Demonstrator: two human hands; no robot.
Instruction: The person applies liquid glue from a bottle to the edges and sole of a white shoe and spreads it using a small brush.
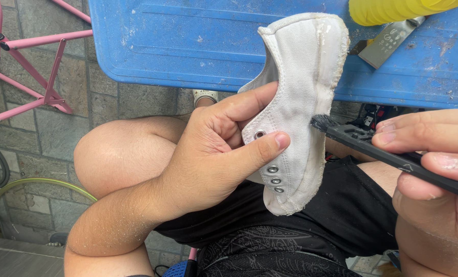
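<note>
My left hand (216, 149) grips a white canvas shoe (301, 87) by its eyelet side, thumb pressed beside the metal eyelets, fingers tucked inside the opening. The shoe stands on end above my lap, heel up against the blue table edge. My right hand (434, 174) holds a thin black brush (377, 151) by its handle. The dark bristle tip touches the shoe's side close to the sole edge.
A blue plastic table (188, 41) spans the top, with a yellow ribbed object (393, 9) and a metal scraper blade (390, 42) on it. A pink metal frame (29, 72) stands at the left on stone paving. A green hose (39, 182) curves at lower left.
</note>
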